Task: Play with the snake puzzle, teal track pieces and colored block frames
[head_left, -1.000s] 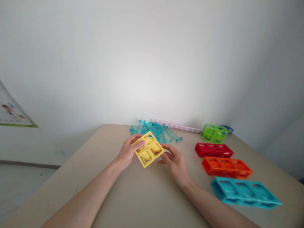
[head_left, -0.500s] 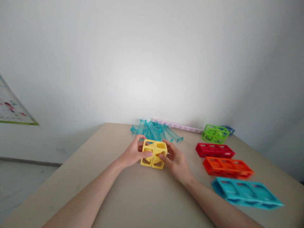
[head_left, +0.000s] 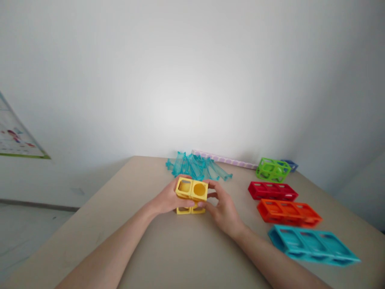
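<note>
Two yellow openwork cube blocks (head_left: pixel 191 189) stand joined side by side near the middle of the table. Round openings show in their top faces, the right one a clear circle. My left hand (head_left: pixel 167 198) grips the left side, its thumb across the front and its other fingers behind, mostly hidden. On the right side, my right hand (head_left: pixel 225 209) holds the blocks with the thumb at the front and curved fingers at the back edge. The lower front is partly covered by both thumbs.
Behind the hands lies a pile of translucent teal plastic pieces (head_left: pixel 195 165), beside a lilac patterned strip (head_left: pixel 224 159) along the wall. On the right sit green blocks (head_left: pixel 272 170), a blue block (head_left: pixel 291 164), and red (head_left: pixel 272 191), orange (head_left: pixel 288 212) and turquoise (head_left: pixel 313 244) rows.
The yellow blocks have tilted so that their top faces show more, and shifted slightly left. Both thumbs now sit lower on the front. The other blocks stay put.
</note>
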The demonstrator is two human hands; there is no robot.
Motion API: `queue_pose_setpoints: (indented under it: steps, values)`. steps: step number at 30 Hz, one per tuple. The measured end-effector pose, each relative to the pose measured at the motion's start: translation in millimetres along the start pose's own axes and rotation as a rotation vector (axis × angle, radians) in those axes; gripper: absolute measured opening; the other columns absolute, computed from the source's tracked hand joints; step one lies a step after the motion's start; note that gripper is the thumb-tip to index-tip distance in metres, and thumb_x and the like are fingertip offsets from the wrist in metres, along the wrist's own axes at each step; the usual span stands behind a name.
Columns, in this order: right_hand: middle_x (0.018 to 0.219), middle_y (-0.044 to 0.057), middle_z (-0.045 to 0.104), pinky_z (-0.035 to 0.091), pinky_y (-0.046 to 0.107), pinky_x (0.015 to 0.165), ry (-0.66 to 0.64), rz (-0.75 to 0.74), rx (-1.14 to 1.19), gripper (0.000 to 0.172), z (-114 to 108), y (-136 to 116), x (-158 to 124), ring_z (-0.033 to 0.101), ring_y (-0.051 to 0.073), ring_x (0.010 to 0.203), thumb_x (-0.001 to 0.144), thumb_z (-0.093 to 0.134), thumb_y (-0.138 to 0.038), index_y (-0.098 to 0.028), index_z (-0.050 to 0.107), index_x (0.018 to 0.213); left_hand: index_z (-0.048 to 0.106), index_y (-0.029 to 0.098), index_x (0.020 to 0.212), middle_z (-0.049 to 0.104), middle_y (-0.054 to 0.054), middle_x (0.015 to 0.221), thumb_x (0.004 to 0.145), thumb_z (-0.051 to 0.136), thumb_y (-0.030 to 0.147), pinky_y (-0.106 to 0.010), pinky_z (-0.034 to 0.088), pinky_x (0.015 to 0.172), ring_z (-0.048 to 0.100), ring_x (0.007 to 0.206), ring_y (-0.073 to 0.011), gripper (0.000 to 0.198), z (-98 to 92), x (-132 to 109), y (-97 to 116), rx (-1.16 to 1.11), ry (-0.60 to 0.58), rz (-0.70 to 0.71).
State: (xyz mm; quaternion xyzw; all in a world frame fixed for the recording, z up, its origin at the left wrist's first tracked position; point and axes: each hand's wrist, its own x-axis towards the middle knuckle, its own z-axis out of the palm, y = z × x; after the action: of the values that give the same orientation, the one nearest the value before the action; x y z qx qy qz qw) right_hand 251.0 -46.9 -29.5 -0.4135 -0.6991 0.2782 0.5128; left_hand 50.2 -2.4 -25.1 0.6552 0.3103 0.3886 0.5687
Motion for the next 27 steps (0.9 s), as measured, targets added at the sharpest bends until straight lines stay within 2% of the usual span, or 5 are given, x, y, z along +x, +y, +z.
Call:
queue_pose_setpoints:
  steps: [3, 6, 11, 18, 27]
  values:
    - [0.114, 0.008, 0.063, 0.052, 0.036, 0.080, -0.030, 0.021, 0.057, 0.042, -3.0, 0.1, 0.7, 0.060, 0.022, 0.101, 0.078, 0.068, -0.025, -0.023, 0.052, 0.116, 0.045, 0.018, 0.108, 0.063, -0.009, 0.110, 0.056, 0.085, 0.024, -0.036, 0.052, 0.082, 0.062, 0.100, -0.0239, 0.066, 0.1, -1.2, -1.4, -0.015, -0.039, -0.007]
    - [0.112, 0.008, 0.065, 0.048, 0.041, 0.090, -0.025, 0.039, 0.079, 0.039, -5.0, 0.6, 1.4, 0.061, 0.023, 0.101, 0.081, 0.065, -0.031, -0.022, 0.054, 0.117, 0.046, 0.019, 0.109, 0.061, -0.009, 0.113, 0.055, 0.085, 0.023, -0.034, 0.052, 0.081, 0.061, 0.102, -0.0242, 0.066, -1.3, -2.3, 1.3, 0.027, -0.078, -0.009]
    - [0.106, 0.008, 0.067, 0.049, 0.041, 0.086, -0.022, 0.105, 0.094, 0.041, -6.7, 1.3, 3.2, 0.061, 0.024, 0.098, 0.082, 0.063, -0.041, -0.019, 0.057, 0.117, 0.049, 0.019, 0.109, 0.060, -0.005, 0.104, 0.058, 0.083, 0.026, -0.031, 0.051, 0.077, 0.060, 0.094, -0.0202, 0.061, -2.4, -1.4, 5.2, 0.163, -0.009, 0.047]
    - [0.099, 0.010, 0.068, 0.050, 0.038, 0.081, -0.042, 0.230, 0.274, 0.045, -8.4, 0.6, 6.0, 0.064, 0.024, 0.089, 0.081, 0.062, -0.052, -0.016, 0.064, 0.108, 0.047, 0.021, 0.112, 0.060, -0.004, 0.105, 0.057, 0.083, 0.024, -0.033, 0.052, 0.079, 0.061, 0.094, -0.0200, 0.066, 1.9, 2.1, 2.1, 0.001, -0.025, 0.005]
    - [0.096, 0.007, 0.068, 0.052, 0.036, 0.078, -0.074, 0.257, 0.503, 0.042, -3.8, -1.1, 5.0, 0.066, 0.021, 0.083, 0.071, 0.074, -0.047, -0.019, 0.061, 0.099, 0.049, 0.019, 0.110, 0.064, -0.004, 0.100, 0.058, 0.083, 0.025, -0.032, 0.052, 0.073, 0.063, 0.087, -0.0198, 0.063, 0.2, 2.8, -0.2, -0.035, -0.059, -0.021]
